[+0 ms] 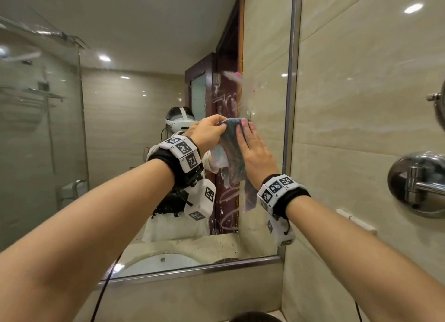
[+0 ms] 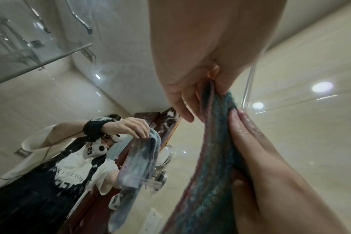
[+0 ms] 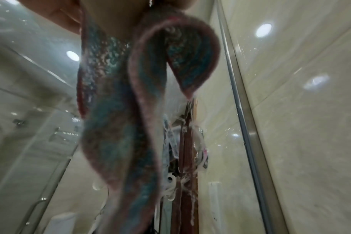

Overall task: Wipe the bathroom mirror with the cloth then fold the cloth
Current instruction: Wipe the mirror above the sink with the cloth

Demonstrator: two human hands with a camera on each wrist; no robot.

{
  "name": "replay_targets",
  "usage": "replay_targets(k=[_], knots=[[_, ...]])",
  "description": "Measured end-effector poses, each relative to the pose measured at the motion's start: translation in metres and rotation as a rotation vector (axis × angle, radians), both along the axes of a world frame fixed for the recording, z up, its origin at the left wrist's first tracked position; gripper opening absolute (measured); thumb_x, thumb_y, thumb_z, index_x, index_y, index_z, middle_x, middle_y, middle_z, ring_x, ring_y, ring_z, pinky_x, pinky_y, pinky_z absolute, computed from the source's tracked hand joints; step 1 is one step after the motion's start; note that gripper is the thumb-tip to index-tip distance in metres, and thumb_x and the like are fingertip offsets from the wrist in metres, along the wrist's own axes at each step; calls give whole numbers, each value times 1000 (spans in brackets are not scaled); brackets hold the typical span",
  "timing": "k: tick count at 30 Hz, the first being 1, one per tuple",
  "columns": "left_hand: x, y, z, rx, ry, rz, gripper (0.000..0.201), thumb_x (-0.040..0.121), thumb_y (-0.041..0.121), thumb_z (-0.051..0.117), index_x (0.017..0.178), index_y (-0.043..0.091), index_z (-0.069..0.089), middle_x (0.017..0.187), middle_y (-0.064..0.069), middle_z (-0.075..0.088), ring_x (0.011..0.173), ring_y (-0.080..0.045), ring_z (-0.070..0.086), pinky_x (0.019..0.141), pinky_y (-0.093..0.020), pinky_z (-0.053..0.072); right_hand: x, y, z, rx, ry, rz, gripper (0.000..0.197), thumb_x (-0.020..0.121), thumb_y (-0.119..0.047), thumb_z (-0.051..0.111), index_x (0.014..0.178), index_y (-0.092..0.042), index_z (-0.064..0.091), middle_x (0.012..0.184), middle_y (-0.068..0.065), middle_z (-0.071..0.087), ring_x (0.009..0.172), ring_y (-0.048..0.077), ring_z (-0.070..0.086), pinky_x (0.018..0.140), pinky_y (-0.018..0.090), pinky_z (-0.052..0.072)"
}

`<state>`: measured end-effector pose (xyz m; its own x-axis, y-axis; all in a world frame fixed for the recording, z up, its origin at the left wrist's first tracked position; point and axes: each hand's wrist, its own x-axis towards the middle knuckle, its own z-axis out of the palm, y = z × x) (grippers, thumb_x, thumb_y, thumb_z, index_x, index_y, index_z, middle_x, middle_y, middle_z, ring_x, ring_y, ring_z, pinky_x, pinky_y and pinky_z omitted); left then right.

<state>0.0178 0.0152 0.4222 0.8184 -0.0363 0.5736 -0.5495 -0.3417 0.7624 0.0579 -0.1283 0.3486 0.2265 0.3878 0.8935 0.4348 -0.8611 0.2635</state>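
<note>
A teal and pink cloth (image 1: 232, 153) hangs against the bathroom mirror (image 1: 134, 133) near its right edge. My left hand (image 1: 212, 131) pinches the cloth's top edge between thumb and fingers, as the left wrist view shows: left hand (image 2: 208, 82), cloth (image 2: 208, 150). My right hand (image 1: 252, 150) lies flat on the cloth with straight fingers (image 2: 244, 134). White foam smears (image 1: 226, 100) streak the glass above and below the hands. In the right wrist view the cloth (image 3: 118, 126) dangles in a loose fold under the palm (image 3: 114, 17).
A metal frame (image 1: 292, 92) borders the mirror on the right, with beige wall tile (image 1: 361, 109) beyond. A chrome wall fixture (image 1: 419, 184) and a white plate (image 1: 356, 221) stick out from that wall. The mirror reflects a washbasin (image 1: 156, 261) and a glass shower screen (image 1: 38, 129).
</note>
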Motion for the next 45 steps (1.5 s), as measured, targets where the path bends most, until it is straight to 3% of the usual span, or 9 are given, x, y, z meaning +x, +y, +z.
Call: replay_targets(k=[2,7,12,18,24,32,37,42,45], knots=[[2,0,1,43,-28,42,18,97,11,44,107,8,59,81,-4,57,72,-14,52,70,-29,47,-3,0,3,18,10,-32,71,81,-3,57,144,3,23,151,21,25,139,36,27,109,48,35],[19,8,1,126,-85,182,16,74,42,48,77,47,62,93,-2,70,92,-27,65,86,-47,53,6,-1,21,-45,-94,-87,56,85,-6,33,141,2,33,147,20,35,134,34,38,107,44,39],[20,7,12,113,-79,172,12,84,29,52,86,29,63,96,-10,69,92,-32,66,88,-49,52,17,-2,30,-29,-126,-19,53,83,-6,34,135,1,45,140,20,46,122,35,53,83,37,55],[34,11,37,112,-179,236,10,90,14,57,94,19,65,91,-6,68,81,-22,65,83,-42,56,32,-9,43,-118,-172,-33,69,69,-4,72,133,2,47,138,21,47,121,38,52,95,44,47],[65,5,68,130,-269,365,13,87,19,62,96,12,67,95,-8,70,88,-22,65,81,-33,53,60,-10,101,-83,-158,-85,54,81,-8,32,131,4,47,140,25,43,122,42,49,98,52,43],[102,-1,122,188,-367,479,13,88,19,60,98,13,68,101,-8,68,93,-21,63,78,-27,48,110,-5,168,-94,-228,-299,63,77,-1,68,136,-5,46,146,24,35,129,40,43,105,46,37],[125,-1,139,252,-463,681,11,88,26,60,93,24,70,108,-6,57,100,-23,58,86,-37,49,118,2,187,-42,-309,-497,68,68,-10,62,134,-18,49,122,10,41,107,28,36,85,41,32],[138,2,134,262,-556,751,12,89,15,57,99,17,63,109,-5,56,95,-24,59,76,-32,47,129,25,175,109,-136,-349,56,83,1,38,139,-5,41,106,12,56,91,27,55,72,35,47],[137,7,124,373,-706,911,24,86,22,62,109,19,55,117,-3,51,108,-22,48,90,-33,39,141,27,165,176,-67,-176,59,87,-4,39,144,-5,29,122,17,48,108,31,47,88,40,43]])
